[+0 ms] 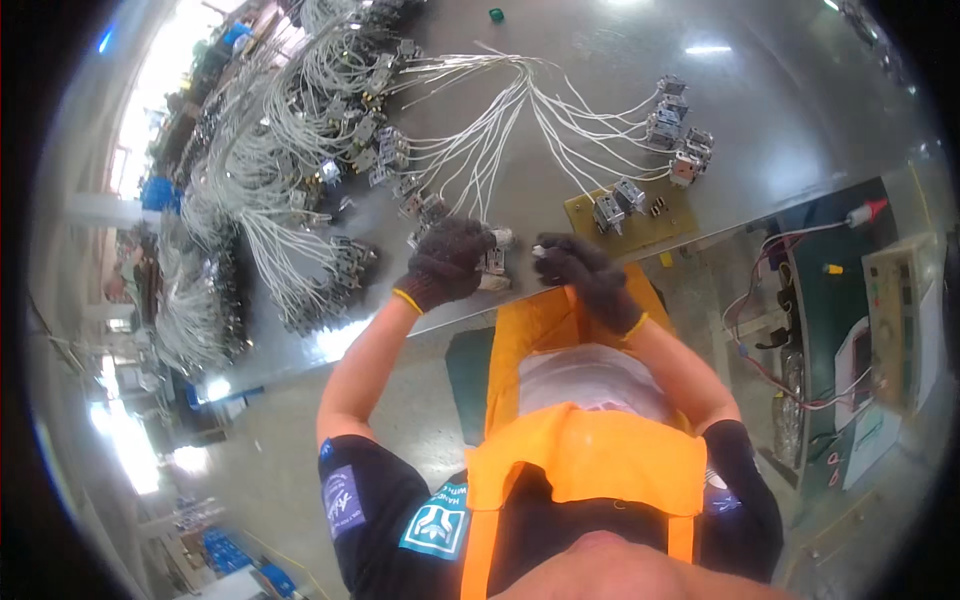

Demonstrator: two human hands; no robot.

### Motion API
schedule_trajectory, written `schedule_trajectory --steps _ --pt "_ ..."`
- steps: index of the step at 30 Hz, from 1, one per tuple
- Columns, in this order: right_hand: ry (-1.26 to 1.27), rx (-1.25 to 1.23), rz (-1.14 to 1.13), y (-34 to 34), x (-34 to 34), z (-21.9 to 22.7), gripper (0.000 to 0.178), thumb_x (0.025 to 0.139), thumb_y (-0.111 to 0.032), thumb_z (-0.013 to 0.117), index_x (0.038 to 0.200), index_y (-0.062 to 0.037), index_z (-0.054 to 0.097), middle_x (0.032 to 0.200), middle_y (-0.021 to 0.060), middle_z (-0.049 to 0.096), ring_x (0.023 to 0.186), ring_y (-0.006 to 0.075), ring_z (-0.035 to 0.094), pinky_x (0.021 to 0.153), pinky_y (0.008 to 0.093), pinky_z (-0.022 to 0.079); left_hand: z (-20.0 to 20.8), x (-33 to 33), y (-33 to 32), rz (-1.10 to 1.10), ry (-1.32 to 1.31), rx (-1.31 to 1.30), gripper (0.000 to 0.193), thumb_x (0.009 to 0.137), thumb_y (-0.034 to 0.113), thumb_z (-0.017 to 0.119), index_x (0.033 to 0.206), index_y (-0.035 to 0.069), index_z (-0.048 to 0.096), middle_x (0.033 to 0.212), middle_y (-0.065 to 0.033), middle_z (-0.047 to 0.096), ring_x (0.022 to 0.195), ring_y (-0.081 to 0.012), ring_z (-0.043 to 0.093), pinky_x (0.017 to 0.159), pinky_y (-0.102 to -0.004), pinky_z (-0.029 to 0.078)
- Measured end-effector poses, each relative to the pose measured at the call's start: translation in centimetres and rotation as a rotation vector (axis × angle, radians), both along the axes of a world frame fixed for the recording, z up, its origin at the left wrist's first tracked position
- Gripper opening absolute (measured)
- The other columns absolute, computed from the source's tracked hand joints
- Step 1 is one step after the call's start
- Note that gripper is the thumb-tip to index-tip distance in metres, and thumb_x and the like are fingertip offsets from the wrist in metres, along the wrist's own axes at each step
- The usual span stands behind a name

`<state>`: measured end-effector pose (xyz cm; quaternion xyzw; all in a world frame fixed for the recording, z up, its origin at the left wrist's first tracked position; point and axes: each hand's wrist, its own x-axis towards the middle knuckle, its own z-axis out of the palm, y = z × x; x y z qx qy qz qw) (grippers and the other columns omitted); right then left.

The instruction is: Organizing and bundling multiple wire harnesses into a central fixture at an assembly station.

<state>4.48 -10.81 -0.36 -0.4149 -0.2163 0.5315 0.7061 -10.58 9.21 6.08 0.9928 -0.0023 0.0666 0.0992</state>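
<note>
Silvery connectors (497, 258) on the grey bench (790, 110) beside my curled left hand (450, 262), whose grip I cannot tell, look light, rigid, best held by body, not limp white wires (525, 72), while my right hand (585, 272) pinches a small pale piece (539, 251).

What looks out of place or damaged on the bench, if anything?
A small green object sits alone on the metal table, beyond the white wires, unlike anything around it. No spill shows; fine damage I can't tell.
</note>
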Motion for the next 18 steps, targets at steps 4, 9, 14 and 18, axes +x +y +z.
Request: schedule_trajectory --steps 4,9,14,18 --pt "-0.202 0.083 -0.227 -2.0 5.2 0.1 0.023 0.097 -0.011 0.058 0.118 -0.0020 0.064 0.107 0.0059 0.066 0.096 0.0128 0.064 0.089 0.0284 0.053 0.8 0.6 -1.4 0.159 0.116 -0.065 0.045 0.078 0.034 0.074 0.116 0.013 0.064 0.091 -0.0114 0.063 0.089 -0.0334 0.060 0.081 -0.0437 0.047" --pt "-0.303 0.003 -0.531 -0.7 10.6 2.5 0.022 0.097 -0.012 0.059 0.116 -0.0022 0.065 0.109 0.0042 0.066 0.097 0.0116 0.064 0.088 0.0278 0.053 -0.3 2.0 -2.3 0.169 0.046 -0.753 0.051 0.086 0.005 0.068 0.134 0.009 0.052 0.107 -0.0076 0.064 0.100 -0.0202 0.062 0.086 -0.0329 0.050" --pt "-0.736 -0.007 -0.322 3.7 8.0 5.4 0.021 0.097 -0.015 0.060 0.115 -0.0054 0.066 0.112 0.0047 0.068 0.097 0.0142 0.065 0.085 0.0296 0.053 -0.4 3.4 -5.0 0.207 -0.047 -1.323 0.057 0.088 0.005 0.069 0.140 0.005 0.045 0.125 -0.0061 0.059 0.111 -0.0143 0.058 0.093 -0.0292 0.048" --pt "-1.582 0.055 -0.155 10.8 6.8 8.0 0.026 0.096 -0.012 0.050 0.117 -0.0066 0.064 0.116 0.0139 0.066 0.094 0.0273 0.066 0.082 0.0370 0.053 -3.0 3.5 -6.8 0.279 -0.107 -0.358 0.040 0.081 0.018 0.076 0.113 0.002 0.060 0.100 -0.0116 0.056 0.091 -0.0260 0.055 0.080 -0.0386 0.047"
